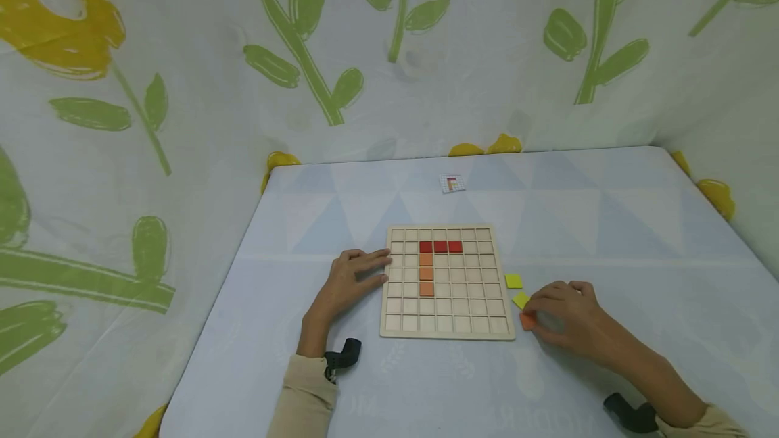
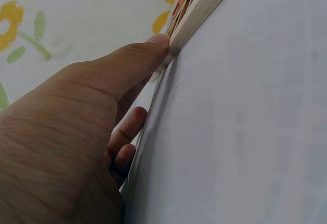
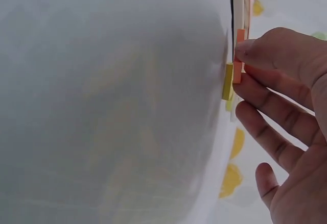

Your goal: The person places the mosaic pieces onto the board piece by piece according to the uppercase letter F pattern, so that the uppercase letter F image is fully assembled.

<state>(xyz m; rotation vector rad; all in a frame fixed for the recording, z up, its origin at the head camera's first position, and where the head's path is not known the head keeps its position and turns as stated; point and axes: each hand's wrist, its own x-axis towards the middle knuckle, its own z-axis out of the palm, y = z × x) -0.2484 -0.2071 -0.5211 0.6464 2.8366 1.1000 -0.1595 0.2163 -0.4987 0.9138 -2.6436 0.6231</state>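
A square-gridded wooden board (image 1: 459, 306) lies flat at the middle of the table. Three red tiles (image 1: 441, 247) form a row near its top, with three orange tiles (image 1: 427, 274) in a column below the leftmost one. My left hand (image 1: 353, 282) touches the board's left edge with thumb and fingertips, fingers fairly straight. Off the lower right corner, my right hand (image 1: 566, 313) pinches an orange tile (image 3: 238, 72) between thumb and fingers; the thumb covers its middle. Two yellow tiles (image 1: 514, 281) are beside the board's right edge, the nearer one close to my right fingertips.
Behind the board, a small printed card (image 1: 452, 184) shows a grid with a coloured pattern. A pale cloth with triangles covers the table (image 1: 255, 330). Flower-printed fabric (image 1: 201, 73) hangs around the back and sides. Black camera mounts (image 1: 344, 355) are strapped to both wrists.
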